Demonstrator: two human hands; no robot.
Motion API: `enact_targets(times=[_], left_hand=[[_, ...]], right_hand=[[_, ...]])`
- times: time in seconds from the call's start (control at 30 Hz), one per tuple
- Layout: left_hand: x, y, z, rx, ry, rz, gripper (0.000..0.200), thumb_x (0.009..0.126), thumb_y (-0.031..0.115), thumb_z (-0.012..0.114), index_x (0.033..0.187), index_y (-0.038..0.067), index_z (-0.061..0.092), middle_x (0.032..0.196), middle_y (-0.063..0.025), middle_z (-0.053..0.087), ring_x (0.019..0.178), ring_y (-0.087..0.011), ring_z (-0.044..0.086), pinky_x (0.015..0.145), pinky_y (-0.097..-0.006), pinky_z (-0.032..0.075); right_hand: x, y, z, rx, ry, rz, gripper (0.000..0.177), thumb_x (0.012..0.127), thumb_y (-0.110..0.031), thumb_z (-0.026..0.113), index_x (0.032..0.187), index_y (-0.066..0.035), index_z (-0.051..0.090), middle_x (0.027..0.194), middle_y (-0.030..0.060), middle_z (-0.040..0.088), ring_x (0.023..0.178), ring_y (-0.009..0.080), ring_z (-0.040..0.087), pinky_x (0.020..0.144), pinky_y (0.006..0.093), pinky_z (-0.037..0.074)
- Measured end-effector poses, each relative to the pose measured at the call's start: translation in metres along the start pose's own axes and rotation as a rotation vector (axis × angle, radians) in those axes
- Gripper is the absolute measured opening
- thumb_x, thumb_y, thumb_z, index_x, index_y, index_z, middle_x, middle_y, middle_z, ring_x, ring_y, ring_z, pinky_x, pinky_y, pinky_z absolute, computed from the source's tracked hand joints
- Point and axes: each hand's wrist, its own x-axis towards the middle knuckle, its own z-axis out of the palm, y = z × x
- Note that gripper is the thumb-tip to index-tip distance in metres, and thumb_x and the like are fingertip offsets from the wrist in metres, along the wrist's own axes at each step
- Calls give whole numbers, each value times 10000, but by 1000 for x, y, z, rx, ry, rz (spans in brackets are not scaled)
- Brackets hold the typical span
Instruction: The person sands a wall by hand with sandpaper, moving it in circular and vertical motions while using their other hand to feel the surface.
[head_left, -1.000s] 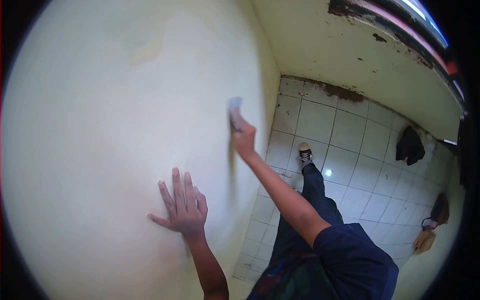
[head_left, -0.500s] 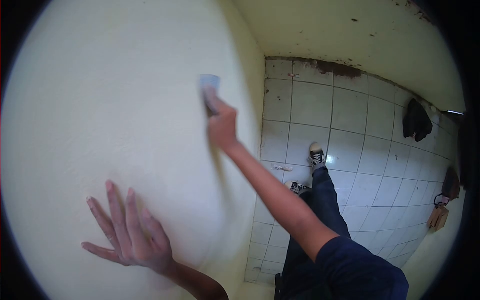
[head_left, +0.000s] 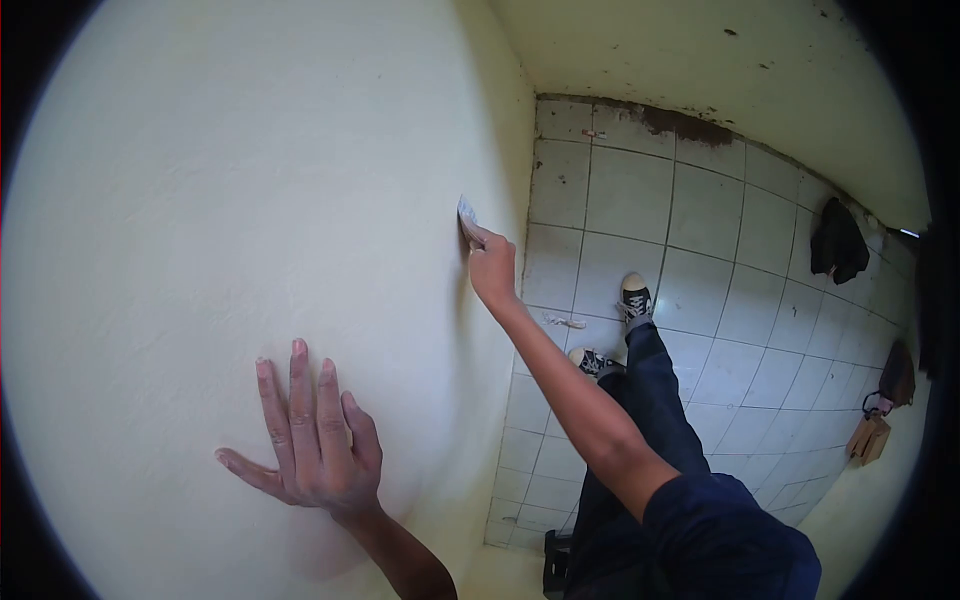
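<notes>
- My right hand pinches a small, thin, pale grey-white sheet between thumb and fingertips. It presses the sheet flat against the pale yellow plastered wall.
- In this view the sheet sits close to the wall's lower edge, where the plaster meets the grey-white tiled floor.
- My left hand lies flat on the wall with the palm down, the fingers spread and pointing up, and the thumb out to the side. It is well apart from the sheet and holds nothing.
- I judge the sheet to be light and flexible, likely to buckle or slide out if gripped only by a corner. The hold that looks soundest is along its near edge, with the fingertips backing it against the plaster. I cannot tell whether its face is rough or smooth.
- On the tiles below are my two black-and-white canvas shoes. A crumpled black cloth and a small brown box lie near the far wall.
- Compared with half a second ago, the sheet and right hand are lower on the wall and nearer that lower edge, and they show sharp rather than smeared.
- The left hand has turned from slanting leftwards to nearly upright, and it is still flat on the plaster.
</notes>
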Motion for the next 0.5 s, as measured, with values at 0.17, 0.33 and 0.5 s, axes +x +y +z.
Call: enact_targets(times=[0.17,0.33,0.5], left_hand=[[-1,1,3,29,-5,-15,197,945,200,544,1020,270,712,1129,71,739,1189,-219,647,1210,-580,6],[-7,1,4,24,-3,-20,192,938,183,549,980,263,719,1101,73,747,1180,-215,652,1214,-566,22],[-8,2,4,44,-5,-18,191,932,170,554,951,258,721,1083,76,751,1172,-215,657,1216,-558,29]], right_hand=[[-57,-81,3,-63,-92,-590,663,695,208,394,1276,-4,632,1278,215,622,1205,303,617,1042,306,447],[-23,-15,0,-92,11,-248,693,666,206,355,1270,1,627,1304,235,580,1245,322,566,1063,330,431],[-53,-63,2,-109,-117,-633,709,661,195,398,1298,-26,618,1273,244,608,1218,357,585,1062,347,443]])
